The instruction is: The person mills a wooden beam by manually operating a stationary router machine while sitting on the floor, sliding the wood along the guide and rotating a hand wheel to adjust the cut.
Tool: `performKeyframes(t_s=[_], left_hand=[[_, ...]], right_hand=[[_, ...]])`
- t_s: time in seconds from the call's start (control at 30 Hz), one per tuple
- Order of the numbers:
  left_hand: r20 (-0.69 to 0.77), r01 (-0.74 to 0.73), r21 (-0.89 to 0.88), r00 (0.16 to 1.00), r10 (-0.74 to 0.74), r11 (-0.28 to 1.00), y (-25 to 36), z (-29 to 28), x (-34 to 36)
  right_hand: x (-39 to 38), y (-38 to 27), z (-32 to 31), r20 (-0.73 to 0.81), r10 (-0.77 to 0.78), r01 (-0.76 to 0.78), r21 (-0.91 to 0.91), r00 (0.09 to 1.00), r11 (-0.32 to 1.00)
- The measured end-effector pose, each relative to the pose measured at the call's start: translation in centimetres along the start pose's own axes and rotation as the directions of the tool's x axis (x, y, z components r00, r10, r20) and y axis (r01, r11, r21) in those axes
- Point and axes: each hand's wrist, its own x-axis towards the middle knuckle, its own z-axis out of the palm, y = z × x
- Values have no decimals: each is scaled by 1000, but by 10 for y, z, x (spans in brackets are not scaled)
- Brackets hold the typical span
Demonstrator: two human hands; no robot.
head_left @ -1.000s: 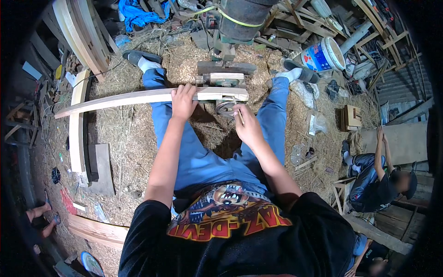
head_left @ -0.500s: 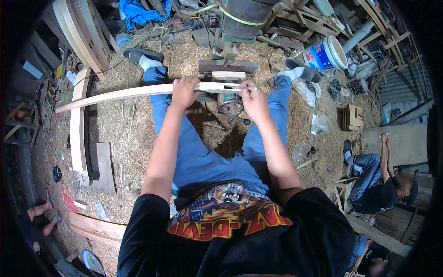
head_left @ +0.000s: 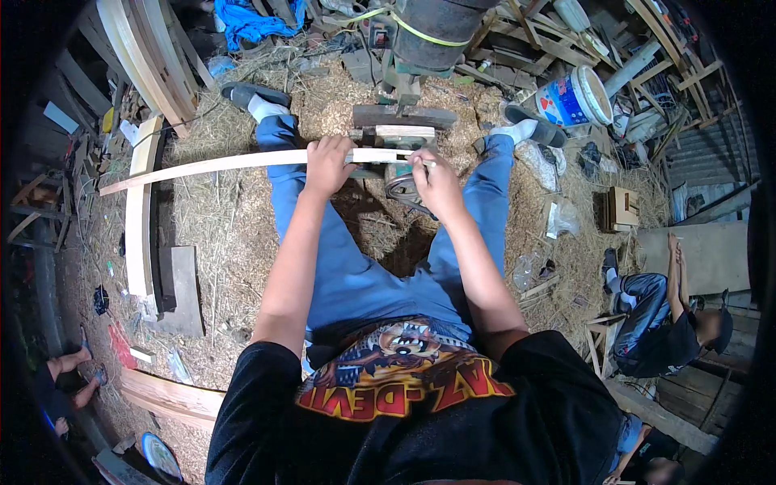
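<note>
Head view, nearest first: your black printed shirt (head_left: 420, 440) fills the lower edge, with your blue trousers (head_left: 368, 295) spread beyond it. Your left hand (head_left: 327, 167) grips the long wooden strip (head_left: 242, 162), fingers over its far edge. Your right hand (head_left: 435, 184) is at the strip's right end, fingers curled narrow around a slim pale stick (head_left: 431, 164), mostly hidden. A dark slot shows in the wood just beside those fingers. The strip lies crosswise between your legs, above a round handwheel (head_left: 402, 187), and its left end passes over a pale plank (head_left: 139, 242); whether they touch, you cannot tell. Farther out are a strapped dark cylinder (head_left: 432, 36), a white-and-blue bucket (head_left: 575, 95) and, rightward, a seated person (head_left: 659, 331).
</note>
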Motion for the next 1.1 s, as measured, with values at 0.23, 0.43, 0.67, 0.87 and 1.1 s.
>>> performKeyframes(t_s=[0.23, 0.43, 0.67, 0.87, 1.1], left_hand=[[-21, 14, 0, 1000, -14, 1000, 1, -1, -6], [-19, 16, 6, 1000, -16, 1000, 3, 0, -12], [-30, 4, 12, 1000, -4, 1000, 8, -2, -13], [2, 12, 33, 1000, -12, 999, 7, -2, -9], [29, 10, 4, 1000, -10, 1000, 5, -6, -5]], right_hand=[[1, -17, -26, -117, 230, -230, 13, 966, 973], [-17, -4, -22, -155, 61, -55, 40, 986, 998], [-22, 4, 4, -21, -158, 153, -146, 987, 977], [-35, 4, -2, -64, 1, 9, 149, 998, 989], [-44, -9, -25, -119, -49, 68, 164, 992, 984]])
